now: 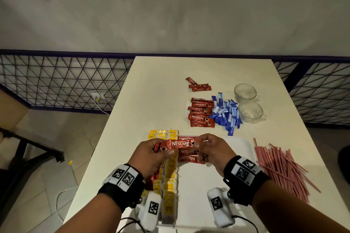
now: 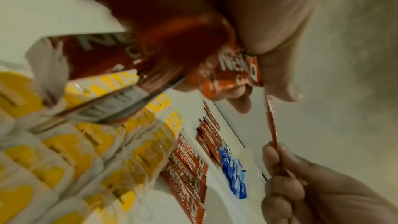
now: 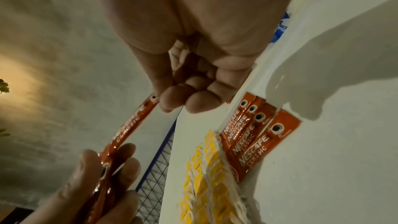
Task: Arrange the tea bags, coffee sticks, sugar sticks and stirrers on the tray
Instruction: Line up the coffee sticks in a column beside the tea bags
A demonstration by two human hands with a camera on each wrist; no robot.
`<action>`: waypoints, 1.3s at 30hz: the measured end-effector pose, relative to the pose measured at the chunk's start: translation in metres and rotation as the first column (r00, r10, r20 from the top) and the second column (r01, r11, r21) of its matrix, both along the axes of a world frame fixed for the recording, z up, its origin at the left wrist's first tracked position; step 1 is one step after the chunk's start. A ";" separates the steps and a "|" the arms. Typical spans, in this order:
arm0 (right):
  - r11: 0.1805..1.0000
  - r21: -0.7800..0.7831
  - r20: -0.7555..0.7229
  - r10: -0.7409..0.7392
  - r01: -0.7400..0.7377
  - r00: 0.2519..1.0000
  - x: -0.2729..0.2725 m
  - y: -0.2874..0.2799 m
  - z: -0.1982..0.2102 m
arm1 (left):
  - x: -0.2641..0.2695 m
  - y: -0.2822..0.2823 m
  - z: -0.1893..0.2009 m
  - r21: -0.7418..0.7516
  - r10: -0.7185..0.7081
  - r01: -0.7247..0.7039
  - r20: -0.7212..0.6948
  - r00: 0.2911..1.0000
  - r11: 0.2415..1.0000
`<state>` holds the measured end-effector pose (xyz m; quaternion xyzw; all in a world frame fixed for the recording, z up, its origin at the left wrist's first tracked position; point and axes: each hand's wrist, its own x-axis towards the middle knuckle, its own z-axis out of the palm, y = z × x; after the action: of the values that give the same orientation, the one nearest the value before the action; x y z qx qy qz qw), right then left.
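Pinched between my left hand (image 1: 151, 154) and right hand (image 1: 212, 149): red foil coffee stick (image 1: 180, 144), above white plastic tray (image 1: 244, 143).

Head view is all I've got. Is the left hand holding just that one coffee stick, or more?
Observer: More. The left wrist view shows the left hand gripping a bunch of coffee sticks.
Operator: How does the right hand hold its end?
Observer: The right hand pinches the single stick between thumb and fingertips.
Operator: How many sticks lie beside the tea bags?
Observer: Four sticks on the tray, next to the tea bags.
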<state>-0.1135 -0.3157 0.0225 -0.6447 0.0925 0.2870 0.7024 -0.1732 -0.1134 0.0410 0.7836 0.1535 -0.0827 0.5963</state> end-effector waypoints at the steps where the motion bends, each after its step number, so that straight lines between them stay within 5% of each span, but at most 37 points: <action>1: 1.000 -0.015 -0.023 -0.014 0.014 1.000 0.001 -0.002 -0.002 | 0.000 0.001 -0.001 0.013 -0.009 0.008 0.002 1.000 1.000; 5: 0.985 -0.169 -0.133 -0.047 0.024 0.990 0.003 -0.023 -0.023 | 0.000 0.017 -0.008 0.136 0.015 -0.012 -0.018 1.000 0.991; 10: 0.905 -0.386 -0.272 0.077 -0.182 0.959 -0.011 -0.037 -0.050 | -0.007 0.026 -0.012 0.164 0.034 -0.026 -0.046 0.998 0.986; 14: 0.835 -0.511 -0.254 0.078 -0.202 0.964 -0.017 -0.027 -0.058 | -0.010 0.027 -0.015 0.189 0.008 0.003 -0.054 0.999 0.982; 19: 0.406 -0.855 -0.162 0.385 -0.324 0.909 -0.013 -0.016 -0.060 | -0.012 0.031 -0.015 0.179 0.010 0.000 -0.059 0.998 0.984; 39: 0.291 -0.900 -0.167 0.455 -0.323 0.875 0.000 -0.011 -0.060 | -0.013 0.038 -0.019 0.187 0.041 -0.022 -0.095 0.995 0.982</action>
<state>-0.1136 -0.3263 -0.0371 -0.9382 0.0312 0.3113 0.1480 -0.1866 -0.0756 0.0217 0.8283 0.2020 -0.0969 0.5135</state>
